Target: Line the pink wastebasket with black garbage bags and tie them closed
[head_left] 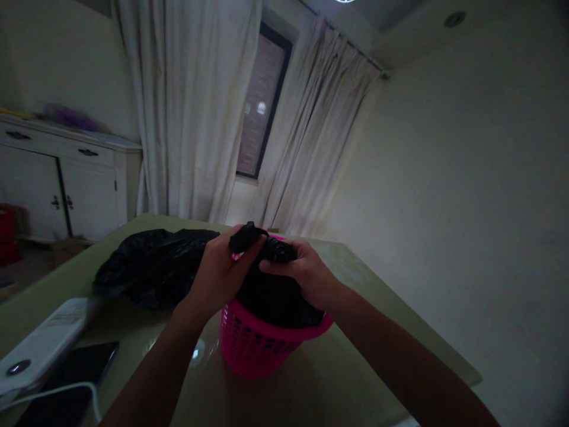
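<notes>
A pink basket [258, 350] with slotted sides stands on the table in front of me. Inside it sits a black plastic bag [278, 299], its upper part gathered above the rim. My left hand [222, 270] is closed on a bunch of the bag at the basket's left side. Opposite it, my right hand [306, 267] grips another bunch of the same plastic, thumb on top. To the left of the basket lies a crumpled heap of black plastic [153, 267]; whether it joins the bag in my hands is hidden behind my left hand.
On the table [368, 344], at the left, lie a white elongated device [48, 338], a dark phone-like slab [66, 379] and a white cable [66, 387]. A white cabinet [89, 190] stands at the back left. Curtains [195, 107] and a wall border the far side.
</notes>
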{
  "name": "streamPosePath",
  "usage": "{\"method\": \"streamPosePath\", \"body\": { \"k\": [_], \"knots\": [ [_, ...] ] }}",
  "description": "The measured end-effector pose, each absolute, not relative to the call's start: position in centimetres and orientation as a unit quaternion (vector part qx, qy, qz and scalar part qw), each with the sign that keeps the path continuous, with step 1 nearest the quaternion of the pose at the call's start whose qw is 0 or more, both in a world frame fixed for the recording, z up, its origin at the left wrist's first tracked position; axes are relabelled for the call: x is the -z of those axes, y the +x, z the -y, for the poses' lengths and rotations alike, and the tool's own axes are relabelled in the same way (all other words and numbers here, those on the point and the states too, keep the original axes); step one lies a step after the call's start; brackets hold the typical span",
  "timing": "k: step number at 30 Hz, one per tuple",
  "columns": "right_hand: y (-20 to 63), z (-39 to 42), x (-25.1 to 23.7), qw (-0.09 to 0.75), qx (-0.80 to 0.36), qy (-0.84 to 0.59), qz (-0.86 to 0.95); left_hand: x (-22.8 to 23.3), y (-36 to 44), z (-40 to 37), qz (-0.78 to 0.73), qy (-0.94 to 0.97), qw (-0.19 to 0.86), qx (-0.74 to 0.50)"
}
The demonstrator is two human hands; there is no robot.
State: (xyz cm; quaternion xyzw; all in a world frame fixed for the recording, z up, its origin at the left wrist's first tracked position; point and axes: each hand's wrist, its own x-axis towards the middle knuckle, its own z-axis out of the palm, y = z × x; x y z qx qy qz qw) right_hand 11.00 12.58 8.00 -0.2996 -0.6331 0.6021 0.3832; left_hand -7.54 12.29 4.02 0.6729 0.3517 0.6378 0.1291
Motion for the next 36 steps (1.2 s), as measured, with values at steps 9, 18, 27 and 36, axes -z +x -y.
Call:
{"method": "streamPosePath", "body": {
  "k": [9, 18, 27, 36],
  "knots": [
    [12.0, -12.2, -8.4, 0.371, -0.596, -0.277, 0.656, -3.8, -8.0, -12.5, -0.281, 0.740, 0.074, -0.606],
    [11.9, -12.7, -8.1, 0.420, -0.543, -0.292, 0.666, -4.0, -7.8, -11.8, -0.287, 0.758, 0.079, -0.581],
    [12.0, -13.1, -7.3, 0.453, -0.511, -0.349, 0.642, -3.9, -7.6, -11.5, -0.280, 0.772, 0.078, -0.566],
    [12.5, -13.2, -7.1, 0.430, -0.572, -0.343, 0.608, -3.9, -7.3, -11.2, -0.262, 0.770, 0.085, -0.575]
  ]
}}
